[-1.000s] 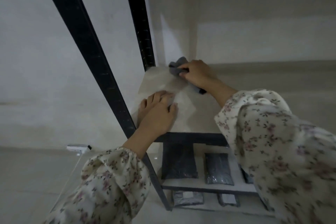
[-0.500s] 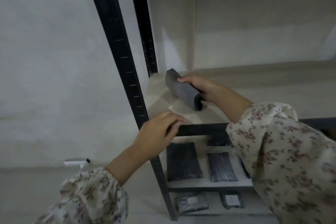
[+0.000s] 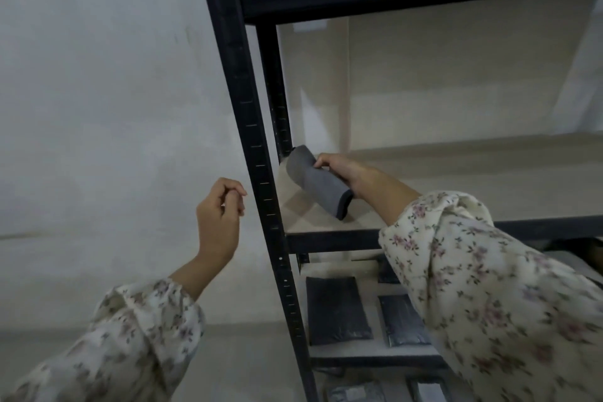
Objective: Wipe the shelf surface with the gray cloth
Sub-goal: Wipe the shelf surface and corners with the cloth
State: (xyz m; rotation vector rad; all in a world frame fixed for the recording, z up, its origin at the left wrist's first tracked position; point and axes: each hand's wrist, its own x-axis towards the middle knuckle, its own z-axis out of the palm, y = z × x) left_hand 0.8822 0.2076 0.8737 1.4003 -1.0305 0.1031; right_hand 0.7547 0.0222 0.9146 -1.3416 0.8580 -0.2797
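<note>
Left hand (image 3: 218, 220) off shelf (image 3: 326, 228), now raised

Pale plaster wall (image 3: 98, 91), black metal upright (image 3: 254, 140), dim, possibly indoor light

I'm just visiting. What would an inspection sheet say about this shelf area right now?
Surface: pale shelf, bare apart from the cloth.
Job's things: gray cloth, folded, lying on the shelf near its left end.
Clutter: dark packets on the lower shelf.
Hands: right hand grips the cloth; left hand loosely curled, holding nothing, in the air outside the black post.
Cables: nothing seen.
Surroundings: plain wall to the left; another shelf above.
</note>
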